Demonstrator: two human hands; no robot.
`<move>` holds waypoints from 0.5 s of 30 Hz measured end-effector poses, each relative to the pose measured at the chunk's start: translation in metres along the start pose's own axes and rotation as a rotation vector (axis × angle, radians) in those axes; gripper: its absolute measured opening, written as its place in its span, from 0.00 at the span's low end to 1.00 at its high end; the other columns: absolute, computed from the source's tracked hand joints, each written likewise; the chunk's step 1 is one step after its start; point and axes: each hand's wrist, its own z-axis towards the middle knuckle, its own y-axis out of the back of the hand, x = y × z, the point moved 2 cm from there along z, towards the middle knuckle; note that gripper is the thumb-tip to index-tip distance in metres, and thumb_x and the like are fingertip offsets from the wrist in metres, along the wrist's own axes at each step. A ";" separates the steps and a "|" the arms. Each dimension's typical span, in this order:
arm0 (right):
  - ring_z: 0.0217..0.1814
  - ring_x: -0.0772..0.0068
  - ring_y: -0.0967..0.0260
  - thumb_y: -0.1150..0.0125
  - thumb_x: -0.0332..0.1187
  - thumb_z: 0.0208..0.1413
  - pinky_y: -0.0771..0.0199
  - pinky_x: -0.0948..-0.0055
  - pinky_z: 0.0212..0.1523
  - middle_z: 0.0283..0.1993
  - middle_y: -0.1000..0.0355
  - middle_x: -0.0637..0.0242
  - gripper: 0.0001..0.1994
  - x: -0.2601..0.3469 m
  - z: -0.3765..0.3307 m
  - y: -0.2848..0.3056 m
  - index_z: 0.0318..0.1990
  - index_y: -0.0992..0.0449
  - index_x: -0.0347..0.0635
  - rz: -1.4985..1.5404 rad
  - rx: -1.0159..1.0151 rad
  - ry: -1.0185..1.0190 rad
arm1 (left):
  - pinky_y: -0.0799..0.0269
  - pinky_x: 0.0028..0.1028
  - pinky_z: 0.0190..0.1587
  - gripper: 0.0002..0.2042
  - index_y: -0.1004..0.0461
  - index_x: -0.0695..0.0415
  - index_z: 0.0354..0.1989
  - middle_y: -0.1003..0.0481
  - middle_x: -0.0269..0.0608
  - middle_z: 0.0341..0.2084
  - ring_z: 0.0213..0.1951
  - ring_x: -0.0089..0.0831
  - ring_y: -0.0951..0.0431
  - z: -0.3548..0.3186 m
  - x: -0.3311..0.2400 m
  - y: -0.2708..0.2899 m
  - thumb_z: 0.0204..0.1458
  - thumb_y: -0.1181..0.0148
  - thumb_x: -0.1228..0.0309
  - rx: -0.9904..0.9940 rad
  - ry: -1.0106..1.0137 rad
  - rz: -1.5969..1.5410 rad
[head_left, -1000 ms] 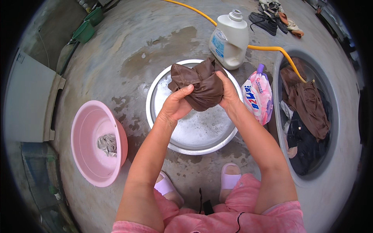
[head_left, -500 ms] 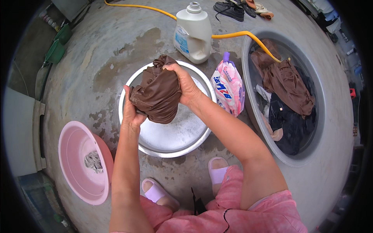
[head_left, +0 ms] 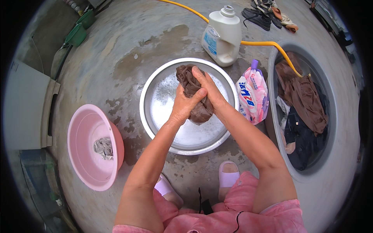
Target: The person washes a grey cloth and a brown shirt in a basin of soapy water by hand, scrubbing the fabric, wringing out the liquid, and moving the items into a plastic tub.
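A bunched dark brown garment is squeezed between my two hands above a round metal basin. My left hand presses it from the left, thumb across the front. From the other side my right hand grips it, fingers wrapped round the cloth. Soapy, foamy water lies in the basin. Part of the garment is hidden by my fingers. Just right of the basin rests a pink and white detergent pouch with a purple cap.
A white jug stands beyond the basin. At right, a large grey tub holds water, brown cloth and dark clothes; a yellow hose runs into it. A pink basin with grey cloth is at left. Shoes lie far right.
My hands have come closer together and squeezed the brown garment into a smaller, narrower bundle. The whole view has shifted, so surrounding things appear further right.
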 end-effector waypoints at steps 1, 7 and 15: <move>0.44 0.71 0.34 0.41 0.53 0.47 0.33 0.72 0.45 0.45 0.33 0.60 0.31 0.004 -0.003 -0.003 0.50 0.37 0.37 -0.009 -0.009 0.018 | 0.38 0.29 0.53 0.38 0.42 0.62 0.53 0.33 0.45 0.46 0.49 0.33 0.32 0.000 0.002 -0.001 0.39 0.34 0.50 -0.052 -0.034 -0.006; 0.38 0.75 0.32 0.39 0.43 0.46 0.32 0.76 0.41 0.38 0.28 0.65 0.21 0.009 -0.001 -0.004 0.41 0.28 0.35 -0.100 -0.147 0.061 | 0.37 0.27 0.51 0.31 0.42 0.61 0.54 0.34 0.43 0.45 0.47 0.29 0.33 0.002 0.000 -0.005 0.48 0.42 0.53 -0.198 -0.157 -0.049; 0.33 0.73 0.31 0.45 0.43 0.43 0.33 0.75 0.37 0.29 0.26 0.63 0.17 0.007 0.001 -0.002 0.29 0.24 0.35 -0.333 -0.219 0.186 | 0.39 0.27 0.51 0.28 0.41 0.64 0.55 0.34 0.44 0.47 0.46 0.31 0.33 0.001 -0.001 0.001 0.53 0.51 0.54 -0.236 -0.124 0.022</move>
